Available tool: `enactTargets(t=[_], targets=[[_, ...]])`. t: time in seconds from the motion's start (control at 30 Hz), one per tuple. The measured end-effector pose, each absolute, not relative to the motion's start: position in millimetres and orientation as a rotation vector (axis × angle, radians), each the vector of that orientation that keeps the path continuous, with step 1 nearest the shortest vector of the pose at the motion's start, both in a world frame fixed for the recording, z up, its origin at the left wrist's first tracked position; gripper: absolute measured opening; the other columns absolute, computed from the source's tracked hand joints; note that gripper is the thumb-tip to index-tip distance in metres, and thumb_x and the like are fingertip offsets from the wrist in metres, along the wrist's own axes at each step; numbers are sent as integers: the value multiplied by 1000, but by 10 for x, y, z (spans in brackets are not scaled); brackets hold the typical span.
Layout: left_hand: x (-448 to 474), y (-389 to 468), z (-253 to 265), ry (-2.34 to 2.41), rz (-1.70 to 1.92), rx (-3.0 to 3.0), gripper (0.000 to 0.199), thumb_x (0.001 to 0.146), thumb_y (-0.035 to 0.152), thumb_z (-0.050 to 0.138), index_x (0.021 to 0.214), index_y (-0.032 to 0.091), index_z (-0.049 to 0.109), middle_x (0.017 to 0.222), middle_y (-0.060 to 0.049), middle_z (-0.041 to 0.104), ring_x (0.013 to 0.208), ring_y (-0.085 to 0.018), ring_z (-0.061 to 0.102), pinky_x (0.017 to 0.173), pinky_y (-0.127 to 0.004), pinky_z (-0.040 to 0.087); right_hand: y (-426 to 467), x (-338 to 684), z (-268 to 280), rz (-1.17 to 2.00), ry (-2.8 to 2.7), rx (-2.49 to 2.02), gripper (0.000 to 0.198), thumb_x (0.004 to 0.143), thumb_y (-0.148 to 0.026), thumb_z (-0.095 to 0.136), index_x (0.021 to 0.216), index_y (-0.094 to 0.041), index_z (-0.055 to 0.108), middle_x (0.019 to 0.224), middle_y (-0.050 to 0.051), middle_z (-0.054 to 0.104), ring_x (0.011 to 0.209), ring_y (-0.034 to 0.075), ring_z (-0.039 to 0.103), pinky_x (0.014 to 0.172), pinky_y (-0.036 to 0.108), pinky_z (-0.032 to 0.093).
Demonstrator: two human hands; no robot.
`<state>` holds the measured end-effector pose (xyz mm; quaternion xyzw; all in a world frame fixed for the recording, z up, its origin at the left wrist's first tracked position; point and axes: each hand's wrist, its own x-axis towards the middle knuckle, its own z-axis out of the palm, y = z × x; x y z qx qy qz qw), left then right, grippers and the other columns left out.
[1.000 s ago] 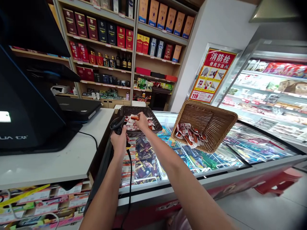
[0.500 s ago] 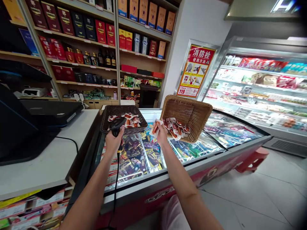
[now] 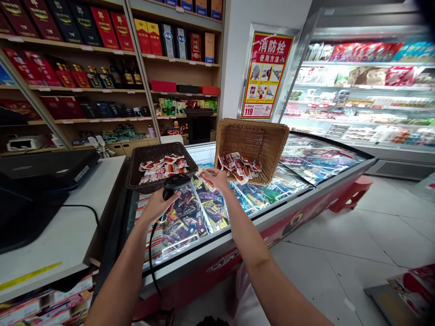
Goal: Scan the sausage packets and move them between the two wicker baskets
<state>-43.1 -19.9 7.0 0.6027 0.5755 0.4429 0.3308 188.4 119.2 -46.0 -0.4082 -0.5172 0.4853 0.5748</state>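
Note:
My left hand (image 3: pixel 159 204) is wrapped round the handle of a black barcode scanner (image 3: pixel 176 181), its cord hanging down over the freezer's front. The scanner's head points right, toward my right hand (image 3: pixel 219 179), which pinches a small wrapped sausage (image 3: pixel 205 177) in a clear and white packet. Behind the scanner lies a dark brown woven basket (image 3: pixel 134 159) with several wrapped sausages (image 3: pixel 166 166) in it. A tan wicker basket (image 3: pixel 275 140) tilts toward me just beyond my right hand, with more wrapped sausages (image 3: pixel 242 166) gathered at its lower side.
Both baskets rest on a glass-topped chest freezer (image 3: pixel 261 222) full of packaged goods. A white counter (image 3: pixel 68 231) stands at the left. Shelves of boxes (image 3: pixel 102 90) line the back. A red stool (image 3: pixel 351 194) and a lit refrigerated case (image 3: pixel 367 99) are at the right.
My left hand has turned the scanner so its head points right, clear of the dark basket. My right hand has brought the sausage left, closer to the scanner. The view has shifted right.

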Motion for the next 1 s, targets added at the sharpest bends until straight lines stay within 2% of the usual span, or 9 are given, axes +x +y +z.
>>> enactTargets(t=[0.2, 0.47, 0.63, 0.83, 1.0], targets=[[-466, -181, 37, 1507, 1041, 1645, 46, 75, 61, 76, 70, 23, 51, 44, 2, 56, 39, -15, 49, 43, -25, 35, 1174, 1895, -434, 1111, -1242, -971, 41, 61, -40, 92, 93, -18, 78, 92, 5, 81, 86, 22, 76, 82, 33, 60], [-459, -165, 31, 1537, 981, 1723, 44, 79, 58, 72, 64, 23, 50, 44, 1, 57, 39, -15, 51, 45, -26, 36, 1136, 1897, -412, 1120, -1220, -957, 45, 59, -43, 92, 94, -18, 78, 94, 6, 81, 89, 23, 77, 82, 33, 61], [-453, -177, 65, 1478, 939, 1733, 48, 79, 60, 71, 56, 23, 49, 44, -1, 57, 40, -15, 51, 45, -26, 37, 1131, 1889, -407, 1127, -1217, -969, 46, 59, -43, 93, 94, -18, 77, 95, 7, 81, 89, 23, 77, 81, 33, 61], [-419, -187, 85, 1541, 967, 1695, 46, 73, 59, 77, 60, 24, 50, 44, 0, 57, 38, -16, 50, 41, -26, 36, 1177, 1878, -440, 1137, -1182, -968, 49, 59, -45, 93, 96, -18, 76, 97, 7, 80, 88, 22, 76, 82, 33, 61], [-432, -179, 63, 1527, 1075, 1612, 43, 70, 56, 81, 63, 23, 54, 44, 0, 56, 37, -15, 48, 38, -24, 34, 1217, 1865, -483, 1049, -1047, -1010, 40, 66, -38, 88, 97, -17, 73, 98, 7, 80, 88, 19, 75, 82, 29, 58]])
